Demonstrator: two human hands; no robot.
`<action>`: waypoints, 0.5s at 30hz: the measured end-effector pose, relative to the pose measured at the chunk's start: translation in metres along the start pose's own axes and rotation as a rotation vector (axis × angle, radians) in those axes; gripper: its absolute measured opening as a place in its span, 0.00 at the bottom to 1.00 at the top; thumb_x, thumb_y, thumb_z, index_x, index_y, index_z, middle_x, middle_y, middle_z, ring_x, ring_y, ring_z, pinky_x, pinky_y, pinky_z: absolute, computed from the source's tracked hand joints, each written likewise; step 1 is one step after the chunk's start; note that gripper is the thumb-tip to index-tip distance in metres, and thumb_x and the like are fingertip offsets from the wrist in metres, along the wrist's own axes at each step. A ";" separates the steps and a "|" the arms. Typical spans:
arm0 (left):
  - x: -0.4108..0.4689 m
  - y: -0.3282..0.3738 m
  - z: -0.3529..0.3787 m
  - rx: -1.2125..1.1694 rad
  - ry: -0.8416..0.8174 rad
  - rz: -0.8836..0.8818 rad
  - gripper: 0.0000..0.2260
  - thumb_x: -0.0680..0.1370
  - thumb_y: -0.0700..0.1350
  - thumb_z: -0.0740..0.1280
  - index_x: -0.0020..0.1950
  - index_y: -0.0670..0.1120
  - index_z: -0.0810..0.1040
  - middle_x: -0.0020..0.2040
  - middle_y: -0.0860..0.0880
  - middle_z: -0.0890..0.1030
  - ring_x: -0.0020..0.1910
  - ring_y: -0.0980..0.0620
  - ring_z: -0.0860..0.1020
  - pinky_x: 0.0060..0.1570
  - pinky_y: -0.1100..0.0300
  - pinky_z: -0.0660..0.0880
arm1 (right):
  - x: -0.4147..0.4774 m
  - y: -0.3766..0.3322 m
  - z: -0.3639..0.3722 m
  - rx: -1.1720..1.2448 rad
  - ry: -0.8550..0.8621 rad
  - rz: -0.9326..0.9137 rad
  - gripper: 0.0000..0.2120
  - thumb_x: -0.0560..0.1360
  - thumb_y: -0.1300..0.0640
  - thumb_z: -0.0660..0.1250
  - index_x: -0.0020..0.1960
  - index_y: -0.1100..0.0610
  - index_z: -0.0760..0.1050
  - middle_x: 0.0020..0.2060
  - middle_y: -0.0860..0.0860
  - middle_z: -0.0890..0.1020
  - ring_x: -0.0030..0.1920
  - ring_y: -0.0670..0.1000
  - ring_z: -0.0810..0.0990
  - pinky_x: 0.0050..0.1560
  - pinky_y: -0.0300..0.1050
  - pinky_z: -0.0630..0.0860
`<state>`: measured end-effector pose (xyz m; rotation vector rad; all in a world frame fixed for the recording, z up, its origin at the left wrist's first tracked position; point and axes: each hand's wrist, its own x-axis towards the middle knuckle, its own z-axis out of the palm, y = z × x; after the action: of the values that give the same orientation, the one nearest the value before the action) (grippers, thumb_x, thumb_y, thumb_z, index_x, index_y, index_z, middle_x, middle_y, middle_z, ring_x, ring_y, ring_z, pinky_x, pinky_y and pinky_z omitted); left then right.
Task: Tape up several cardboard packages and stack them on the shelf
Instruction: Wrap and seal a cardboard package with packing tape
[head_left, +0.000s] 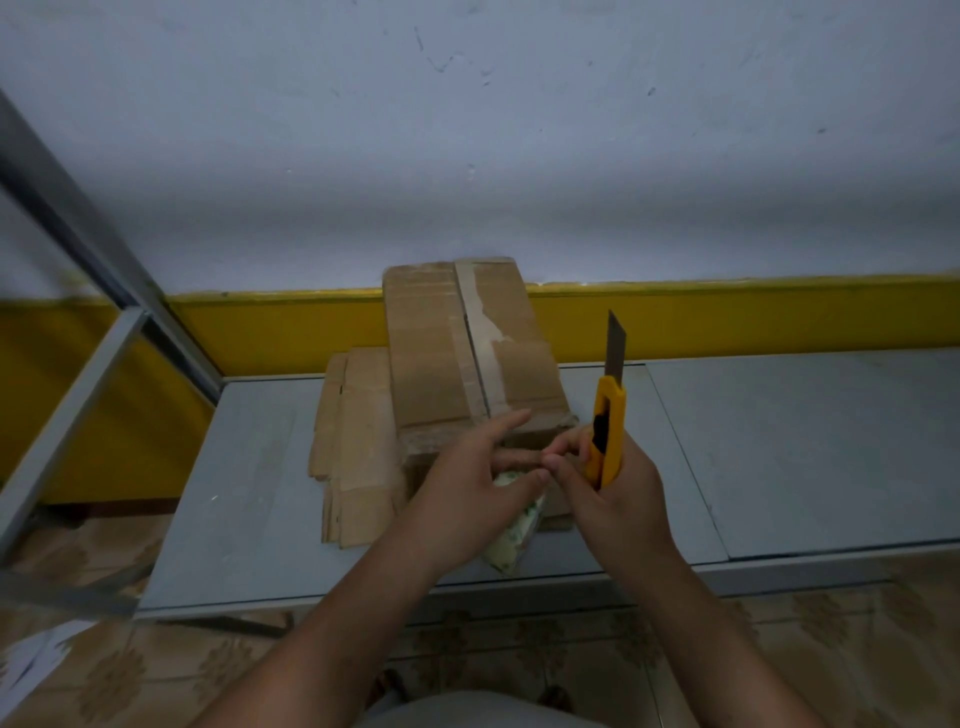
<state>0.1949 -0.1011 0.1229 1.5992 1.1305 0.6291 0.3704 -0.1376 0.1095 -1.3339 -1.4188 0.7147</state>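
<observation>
A closed cardboard box (441, 353) stands on the low grey shelf (249, 467), a strip of old tape running along its top seam. Flattened cardboard sheets (353, 447) lie under and to the left of it. My right hand (608, 493) grips a yellow box cutter (609, 431) with its blade out and pointing up. My left hand (467, 483) is at the box's near end, fingers spread, its fingertips meeting those of the right hand. Beneath the left hand a roll of clear tape (511, 540) shows partly at the shelf's front edge. I cannot tell whether the left hand holds the tape.
The shelf runs to the right as a second grey panel (805, 447). A grey metal upright and crossbar (93, 322) slant at the left. Behind is a pale wall with a yellow band (727, 317). Patterned floor tiles (156, 675) and white paper (36, 654) lie below.
</observation>
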 end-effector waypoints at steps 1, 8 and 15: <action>0.000 0.000 0.000 0.032 0.010 0.011 0.32 0.80 0.52 0.74 0.82 0.58 0.65 0.72 0.59 0.79 0.71 0.65 0.74 0.73 0.56 0.73 | -0.001 0.001 0.000 0.002 0.007 0.003 0.14 0.79 0.59 0.73 0.47 0.39 0.77 0.42 0.44 0.84 0.42 0.45 0.83 0.41 0.28 0.74; -0.011 -0.001 -0.005 -0.042 0.078 -0.060 0.26 0.69 0.67 0.76 0.62 0.59 0.75 0.51 0.55 0.85 0.49 0.58 0.85 0.48 0.49 0.86 | 0.011 -0.001 -0.007 0.151 0.037 0.173 0.15 0.75 0.58 0.75 0.42 0.38 0.77 0.42 0.50 0.86 0.45 0.49 0.86 0.45 0.38 0.80; -0.024 -0.016 -0.007 -0.313 -0.238 0.173 0.08 0.85 0.52 0.69 0.59 0.52 0.85 0.50 0.45 0.87 0.47 0.43 0.88 0.46 0.54 0.84 | 0.017 -0.005 -0.012 0.620 -0.061 0.378 0.14 0.67 0.58 0.81 0.40 0.47 0.76 0.42 0.57 0.83 0.46 0.57 0.84 0.50 0.51 0.82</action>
<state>0.1737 -0.1192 0.1132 1.4633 0.6865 0.6715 0.3821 -0.1249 0.1228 -1.0865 -0.8756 1.3282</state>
